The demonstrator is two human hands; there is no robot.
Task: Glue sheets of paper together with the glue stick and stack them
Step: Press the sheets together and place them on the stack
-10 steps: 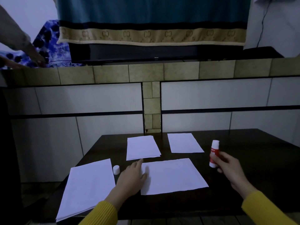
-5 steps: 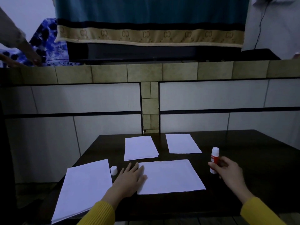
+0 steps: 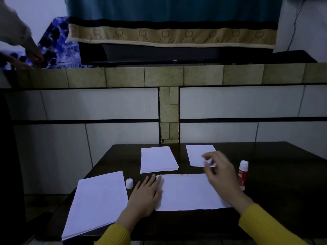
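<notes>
A white sheet (image 3: 187,193) lies in front of me on the dark table (image 3: 283,188). My left hand (image 3: 146,195) rests flat on its left edge, fingers spread. The red-and-white glue stick (image 3: 242,175) stands upright, uncapped, on the table right of the sheet, with no hand on it. My right hand (image 3: 219,172) hovers blurred over the sheet's far right corner, fingers apart, reaching toward the small far-right sheet (image 3: 197,154). The white cap (image 3: 129,183) stands left of my left hand. A paper stack (image 3: 97,202) lies at the near left, another small stack (image 3: 157,159) beyond.
A tiled wall (image 3: 123,103) rises behind the table, with a ledge and draped cloth above. Another person's hands (image 3: 33,53) are at the upper left on a blue patterned fabric. The table's near edge runs just under my sleeves.
My right hand set the glue stick down upright on the table, let go, and moved left and forward over the sheet. My left hand stayed on the sheet's edge.
</notes>
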